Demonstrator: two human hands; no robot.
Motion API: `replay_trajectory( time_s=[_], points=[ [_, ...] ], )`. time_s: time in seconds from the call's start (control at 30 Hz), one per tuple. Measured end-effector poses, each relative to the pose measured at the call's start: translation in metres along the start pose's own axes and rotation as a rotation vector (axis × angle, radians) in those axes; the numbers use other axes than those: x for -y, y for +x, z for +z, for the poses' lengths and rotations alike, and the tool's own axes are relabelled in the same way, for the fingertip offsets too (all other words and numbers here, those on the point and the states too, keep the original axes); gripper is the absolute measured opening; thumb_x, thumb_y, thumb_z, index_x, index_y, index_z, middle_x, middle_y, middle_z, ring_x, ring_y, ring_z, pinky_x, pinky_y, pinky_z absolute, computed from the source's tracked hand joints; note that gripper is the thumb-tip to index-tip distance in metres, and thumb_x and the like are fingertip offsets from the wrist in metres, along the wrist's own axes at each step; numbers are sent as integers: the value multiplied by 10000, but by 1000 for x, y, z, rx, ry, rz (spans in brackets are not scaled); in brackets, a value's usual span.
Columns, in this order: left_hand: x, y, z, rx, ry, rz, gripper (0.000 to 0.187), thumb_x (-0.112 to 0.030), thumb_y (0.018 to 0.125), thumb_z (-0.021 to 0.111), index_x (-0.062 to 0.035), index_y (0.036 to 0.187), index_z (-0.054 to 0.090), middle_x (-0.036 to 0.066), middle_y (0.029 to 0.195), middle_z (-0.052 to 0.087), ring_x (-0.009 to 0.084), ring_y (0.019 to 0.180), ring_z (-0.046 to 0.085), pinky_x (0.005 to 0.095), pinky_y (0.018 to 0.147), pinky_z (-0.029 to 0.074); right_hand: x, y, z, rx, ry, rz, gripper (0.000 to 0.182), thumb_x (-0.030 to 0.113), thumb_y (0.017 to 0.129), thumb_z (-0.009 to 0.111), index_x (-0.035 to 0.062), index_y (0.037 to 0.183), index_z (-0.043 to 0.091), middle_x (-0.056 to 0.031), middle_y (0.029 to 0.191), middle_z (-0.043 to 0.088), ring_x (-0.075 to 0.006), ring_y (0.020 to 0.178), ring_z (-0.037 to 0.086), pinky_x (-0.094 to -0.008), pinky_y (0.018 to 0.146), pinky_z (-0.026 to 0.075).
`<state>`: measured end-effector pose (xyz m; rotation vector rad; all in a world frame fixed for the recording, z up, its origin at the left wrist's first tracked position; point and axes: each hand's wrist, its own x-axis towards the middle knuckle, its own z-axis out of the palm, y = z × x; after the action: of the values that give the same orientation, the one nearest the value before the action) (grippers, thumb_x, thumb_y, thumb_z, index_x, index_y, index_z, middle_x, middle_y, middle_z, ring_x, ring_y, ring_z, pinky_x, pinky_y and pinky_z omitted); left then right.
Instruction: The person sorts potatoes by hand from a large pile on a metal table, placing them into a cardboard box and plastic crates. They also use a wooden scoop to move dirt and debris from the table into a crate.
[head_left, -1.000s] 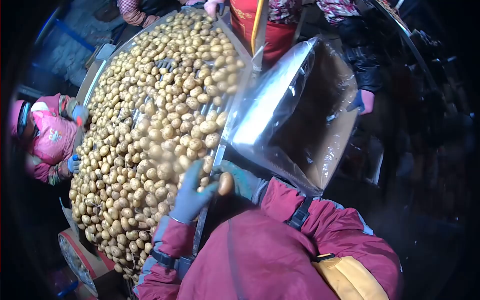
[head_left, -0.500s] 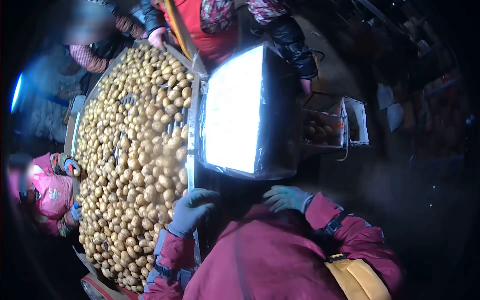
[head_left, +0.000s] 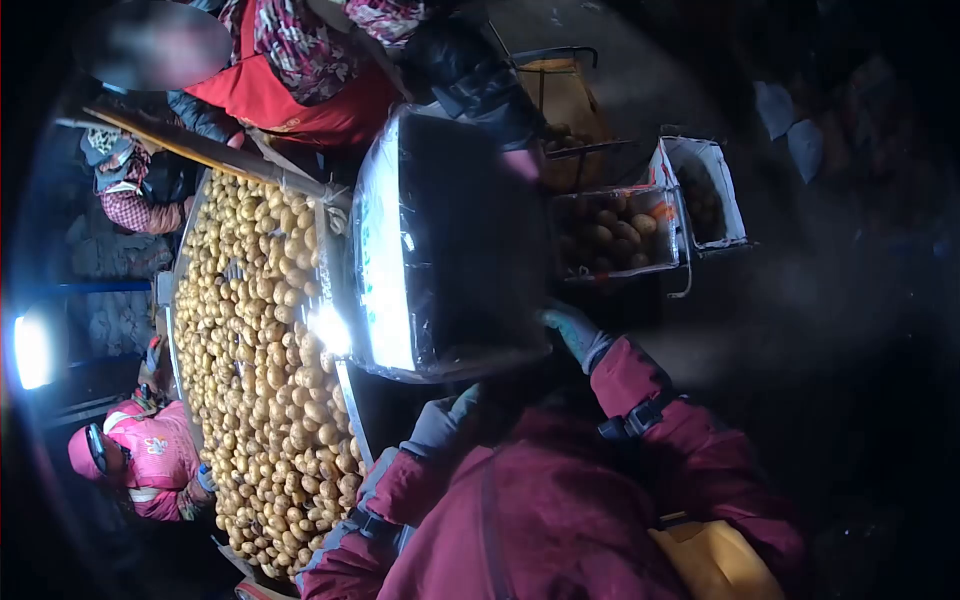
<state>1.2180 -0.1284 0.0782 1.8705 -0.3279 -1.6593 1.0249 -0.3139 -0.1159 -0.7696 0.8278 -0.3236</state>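
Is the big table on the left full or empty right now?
Full: potatoes cover nearly all of the table, lying close together, with only small gaps showing between them.

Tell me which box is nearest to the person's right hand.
The large plastic-covered box beside the spread potatoes; its near corner is by the right hand, while the smaller boxes are farther away.

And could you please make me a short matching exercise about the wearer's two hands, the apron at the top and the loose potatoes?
1. Left hand
2. Right hand
3. Apron
4. Loose potatoes

A. Red
B. Near the large box's lower right corner
C. Spread left of that box
D. Below that box's bottom edge

Pairs: 1-D, 2-B, 3-A, 4-C
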Motion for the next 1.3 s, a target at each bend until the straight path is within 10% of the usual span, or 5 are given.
replay_trajectory(
  time_s=[0.1,0.3,0.4,0.93,1.3],
  points=[
    [20,25,-22,-109,-118,-7,524,-464,974,671,55,1019,727,21,730,648,120,631,600,288,574,493,39,-1,22,-104,-22,130,331,123,1004,525,46,1313,615,-81,1095,705,-209,989,686,-391,876,560],
    [-10,16,-31,-39,108,-17,427,-416,976,676,-16,1114,727,9,801,675,96,636,589,279,550,475,-27,68,5,89,-1903,-615,204,100,888,602,22,1037,717,-146,914,711,-275,830,711,-392,734,556],
    [-14,12,-31,-5,94,45,402,-370,986,663,-17,1178,681,41,926,684,129,756,616,299,641,501,88,-14,55,-234,-698,5,244,201,886,645,-13,983,711,-151,867,736,-335,786,717,-423,688,541],
    [126,-9,-47,91,-1254,-333,421,-180,984,525,54,1335,527,214,1276,612,310,1202,594,430,1095,458,68,-86,108,92,-762,73,398,418,937,700,42,1063,733,-135,853,721,-243,708,690,-391,712,538],
    [264,-39,-26,-211,-579,-123,130,-195,874,701,-121,979,723,76,1006,710,246,953,671,369,885,527,-54,131,15,-279,-602,-94,233,229,963,647,27,1077,671,-20,827,644,-122,668,578,-309,601,476]
  ],
)
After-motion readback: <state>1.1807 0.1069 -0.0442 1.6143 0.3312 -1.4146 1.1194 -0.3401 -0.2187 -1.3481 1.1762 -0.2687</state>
